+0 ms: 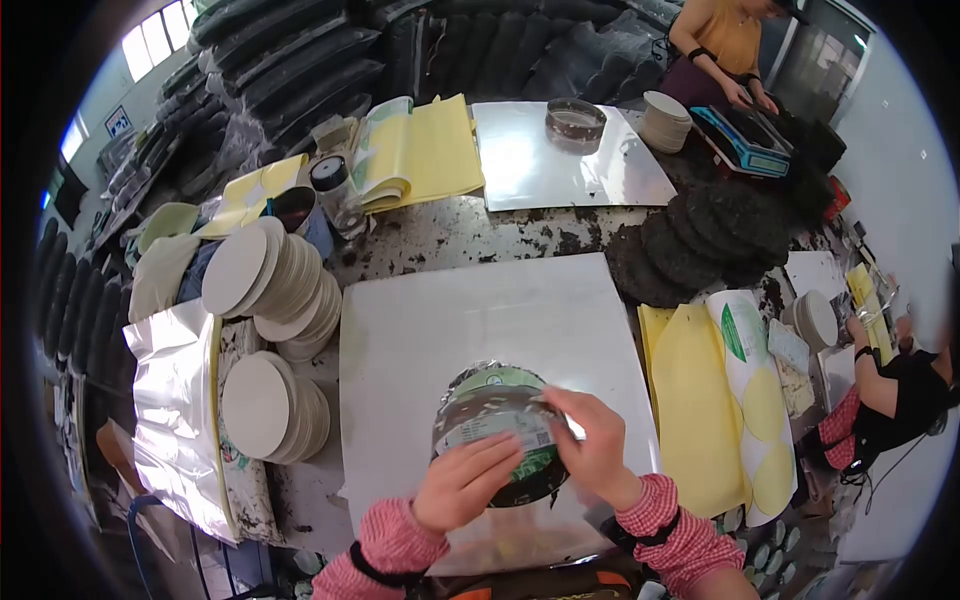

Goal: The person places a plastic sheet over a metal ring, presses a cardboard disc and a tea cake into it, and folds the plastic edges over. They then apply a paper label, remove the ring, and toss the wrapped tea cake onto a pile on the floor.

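In front of me, a round dark cake with a green printed label [543,462] rests on a shiny metal sheet [430,310]. A metal ring [487,404], blurred by motion, crosses over it at a tilt, and crinkled silvery wrapping shows along the far rim. My left hand [468,482] lies on the near left of the label with its fingers stretched out. At the right side, my right hand [597,440] pinches the ring's edge between thumb and fingers. The fingertips partly cover the label and ring.
Stacks of pale discs [255,405] stand at left, beside silvery film [175,410]. Dark round cakes [690,245] pile up at right, above yellow sheets [690,400]. Another ring [575,122] sits on a far metal sheet. Two people work at right, one near a blue scale [740,140].
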Demonstrator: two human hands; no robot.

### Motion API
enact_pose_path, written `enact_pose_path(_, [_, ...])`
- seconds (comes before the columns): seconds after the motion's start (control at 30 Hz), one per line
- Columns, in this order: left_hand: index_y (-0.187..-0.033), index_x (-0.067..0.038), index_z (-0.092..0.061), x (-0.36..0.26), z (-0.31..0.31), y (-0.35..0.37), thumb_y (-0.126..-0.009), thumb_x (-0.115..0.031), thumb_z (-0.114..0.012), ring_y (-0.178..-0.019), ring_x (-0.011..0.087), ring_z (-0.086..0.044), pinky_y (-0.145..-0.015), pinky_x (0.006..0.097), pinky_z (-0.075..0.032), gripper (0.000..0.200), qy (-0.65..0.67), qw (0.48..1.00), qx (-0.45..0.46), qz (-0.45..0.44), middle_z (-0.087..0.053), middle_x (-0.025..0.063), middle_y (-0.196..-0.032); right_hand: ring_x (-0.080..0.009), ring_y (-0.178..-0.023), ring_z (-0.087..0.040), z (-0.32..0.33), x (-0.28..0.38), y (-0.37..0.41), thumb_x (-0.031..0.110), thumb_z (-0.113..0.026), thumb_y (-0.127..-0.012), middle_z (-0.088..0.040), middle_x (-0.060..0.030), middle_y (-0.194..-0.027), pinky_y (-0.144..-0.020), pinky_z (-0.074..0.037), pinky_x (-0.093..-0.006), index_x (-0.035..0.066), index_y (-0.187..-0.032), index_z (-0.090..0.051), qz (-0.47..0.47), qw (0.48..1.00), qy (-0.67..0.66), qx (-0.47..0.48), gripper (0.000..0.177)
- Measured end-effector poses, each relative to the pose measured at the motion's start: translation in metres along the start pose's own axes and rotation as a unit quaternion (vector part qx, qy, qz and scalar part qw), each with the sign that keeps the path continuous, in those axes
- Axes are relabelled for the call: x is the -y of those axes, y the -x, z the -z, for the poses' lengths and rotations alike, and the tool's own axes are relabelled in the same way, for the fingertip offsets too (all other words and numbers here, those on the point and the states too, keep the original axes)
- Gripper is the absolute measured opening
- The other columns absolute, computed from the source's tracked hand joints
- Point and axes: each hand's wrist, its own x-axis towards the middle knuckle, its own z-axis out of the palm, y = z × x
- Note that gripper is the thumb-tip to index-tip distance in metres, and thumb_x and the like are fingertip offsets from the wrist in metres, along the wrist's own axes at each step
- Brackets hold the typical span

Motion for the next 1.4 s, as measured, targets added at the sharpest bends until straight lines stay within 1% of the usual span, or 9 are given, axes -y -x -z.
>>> enact_pose_path(0.07, [-0.123, 0.001, -0.061, -0.019, 0.017, 0.011, -0.092, -0.01, -0.064, -0.104, 0.0286, -0.064, -0.089, 0.0354, -0.052, 0.033, -0.093, 0.942, -0.284, 0.151, -0.065, 0.0158, -0.117, -0.0161, -0.083, -0.071, 0.0, -0.019, 0.021, -0.001, -0.064, -0.087, -0.073, -0.0148, -0.097, -0.072, -0.054, -0.0252, 0.0, -0.114, -0.069, -0.187, 0.978, -0.082, -0.042, 0.028])
enact_pose_path(0.17, [-0.124, 0.002, -0.061, 0.035, -0.005, 0.03, -0.094, -0.008, -0.062, -0.1, 0.0184, -0.065, -0.086, 0.0298, -0.052, 0.031, 0.291, 0.822, -0.226, 0.433, -0.065, 0.0101, -0.116, -0.007, -0.079, -0.063, -0.011, -0.016, 0.043, 0.001, -0.061, -0.092, -0.072, -0.0097, -0.091, -0.069, -0.05, -0.0215, -0.001, -0.118, -0.068, -0.266, 0.942, -0.203, -0.026, 0.026])
enact_pose_path(0.57, [-0.131, -0.004, -0.059, 0.004, 0.046, 0.09, -0.094, -0.009, -0.064, -0.098, 0.0137, -0.063, -0.085, 0.0284, -0.053, 0.037, 0.363, 0.743, -0.281, 0.487, -0.063, 0.0072, -0.116, -0.0052, -0.082, -0.059, -0.031, -0.015, 0.064, 0.005, -0.062, -0.094, -0.069, -0.0022, -0.094, -0.07, -0.05, -0.0209, -0.003, -0.117, -0.067, -0.316, 0.898, -0.284, 0.118, 0.025])
enact_pose_path(0.73, [-0.137, -0.004, -0.054, 0.029, 0.071, 0.129, -0.092, -0.006, -0.065, -0.099, 0.0116, -0.058, -0.085, 0.0255, -0.049, 0.046, 0.219, 0.833, -0.245, 0.446, -0.062, 0.0083, -0.121, -0.0065, -0.077, -0.058, -0.002, -0.014, 0.062, 0.005, -0.061, -0.095, -0.068, -0.0025, -0.09, -0.066, -0.05, -0.022, -0.002, -0.116, -0.068, -0.299, 0.932, -0.175, 0.109, 0.024])
enact_pose_path(0.8, [-0.135, -0.004, -0.057, 0.001, 0.139, 0.165, -0.092, -0.004, -0.064, -0.101, 0.0124, -0.057, -0.088, 0.0273, -0.047, 0.044, 0.208, 0.819, -0.159, 0.51, -0.063, 0.0094, -0.123, -0.0033, -0.072, -0.054, 0.019, -0.009, 0.062, 0.008, -0.063, -0.094, -0.065, 0.0022, -0.082, -0.062, -0.044, -0.0196, -0.003, -0.103, -0.069, -0.353, 0.914, -0.185, 0.077, 0.015])
enact_pose_path(0.9, [-0.123, -0.007, -0.068, -0.037, 0.197, 0.247, -0.089, -0.01, -0.069, -0.115, 0.0178, -0.06, -0.106, 0.033, -0.043, 0.034, 0.31, 0.7, 0.339, 0.547, -0.069, 0.007, -0.117, -0.0094, -0.079, -0.061, 0.04, -0.043, 0.087, 0.006, -0.061, -0.094, -0.066, -0.0043, -0.091, -0.07, -0.05, -0.0235, -0.005, -0.117, -0.063, -0.314, 0.939, -0.124, 0.069, 0.025])
enact_pose_path(1.17, [-0.083, -0.011, -0.074, -0.011, 0.106, 0.181, -0.073, -0.021, -0.083, -0.093, 0.0246, -0.058, -0.083, 0.0372, -0.046, 0.017, -0.033, 0.95, 0.205, 0.233, -0.065, 0.0037, -0.085, -0.025, -0.113, -0.061, 0.034, -0.004, 0.085, 0.014, -0.072, -0.087, -0.054, -0.0205, -0.133, -0.094, -0.051, -0.0355, 0.0, -0.129, -0.059, -0.319, 0.93, -0.16, 0.091, 0.045])
enact_pose_path(1.23, [-0.082, -0.011, -0.073, 0.001, 0.099, 0.189, -0.073, -0.02, -0.082, -0.095, 0.0251, -0.057, -0.084, 0.0383, -0.045, 0.016, 0.023, 0.948, 0.192, 0.254, -0.064, 0.0024, -0.085, -0.0384, -0.128, -0.051, 0.036, 0.001, 0.09, 0.021, -0.084, -0.075, -0.035, -0.0274, -0.148, -0.103, -0.045, -0.0433, 0.005, -0.113, -0.068, -0.091, 0.971, -0.029, 0.219, 0.044])
enact_pose_path(1.4, [-0.078, -0.011, -0.07, -0.006, 0.106, 0.177, -0.073, -0.017, -0.081, -0.095, 0.0264, -0.056, -0.085, 0.039, -0.045, 0.015, 0.019, 0.95, 0.184, 0.253, -0.062, -0.0009, -0.084, -0.0488, -0.136, -0.037, 0.013, 0.007, 0.117, 0.027, -0.09, -0.065, -0.023, -0.033, -0.152, -0.108, -0.039, -0.048, 0.007, -0.083, -0.066, -0.087, 0.969, -0.019, 0.232, 0.037])
